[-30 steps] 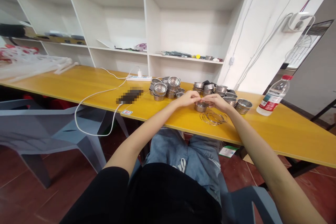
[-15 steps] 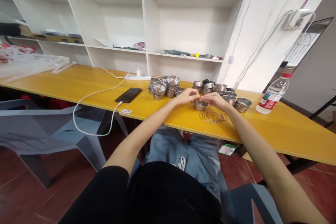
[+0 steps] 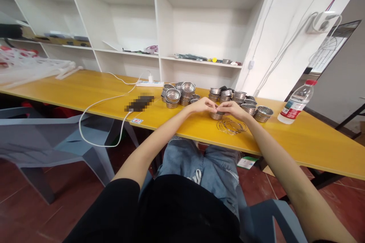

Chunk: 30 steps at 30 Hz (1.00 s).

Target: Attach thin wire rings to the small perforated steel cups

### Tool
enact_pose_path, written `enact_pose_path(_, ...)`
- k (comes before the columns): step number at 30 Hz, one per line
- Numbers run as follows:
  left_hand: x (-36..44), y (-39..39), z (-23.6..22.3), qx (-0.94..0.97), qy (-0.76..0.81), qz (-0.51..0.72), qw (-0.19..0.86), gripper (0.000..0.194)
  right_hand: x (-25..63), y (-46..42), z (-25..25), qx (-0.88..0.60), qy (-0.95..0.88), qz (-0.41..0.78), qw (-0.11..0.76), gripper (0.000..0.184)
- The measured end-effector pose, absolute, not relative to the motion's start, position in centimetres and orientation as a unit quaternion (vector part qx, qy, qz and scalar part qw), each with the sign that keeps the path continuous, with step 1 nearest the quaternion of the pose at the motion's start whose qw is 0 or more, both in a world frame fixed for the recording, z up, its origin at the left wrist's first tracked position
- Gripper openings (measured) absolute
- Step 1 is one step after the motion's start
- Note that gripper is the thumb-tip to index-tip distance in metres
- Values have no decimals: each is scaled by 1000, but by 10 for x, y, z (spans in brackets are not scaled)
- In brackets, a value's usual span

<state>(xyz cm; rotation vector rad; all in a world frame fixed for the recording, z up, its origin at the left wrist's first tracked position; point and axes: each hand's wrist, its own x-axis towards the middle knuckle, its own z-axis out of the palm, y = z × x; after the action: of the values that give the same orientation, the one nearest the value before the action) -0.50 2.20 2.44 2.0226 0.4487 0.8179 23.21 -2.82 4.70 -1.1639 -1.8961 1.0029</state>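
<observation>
My left hand and my right hand meet over a small perforated metal strainer cup on the yellow table. Fingers of both hands are pinched together on the cup's rim. Just in front of the cup lies a loose bunch of thin wire rings. A pile of similar strainer cups stands behind my left hand. Another group of cups sits behind my right hand.
A phone lies left of the cups, joined by a white cable to a power strip. A water bottle stands at the right. White shelves back the table. A grey plastic chair is at the left.
Both hands stay pinched on the cup with only slight finger movement. The view has shifted a little.
</observation>
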Motion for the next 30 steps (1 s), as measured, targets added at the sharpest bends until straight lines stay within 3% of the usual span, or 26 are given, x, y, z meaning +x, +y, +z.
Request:
enact_pose_path(11,-8,18,29,844,170,346,373,44,238,-21,38,-426,-737,382,360,55)
enact_pose_path(30,-2,9,24,820,206,327,423,52,235,-24,40,-406,-739,397,363,57)
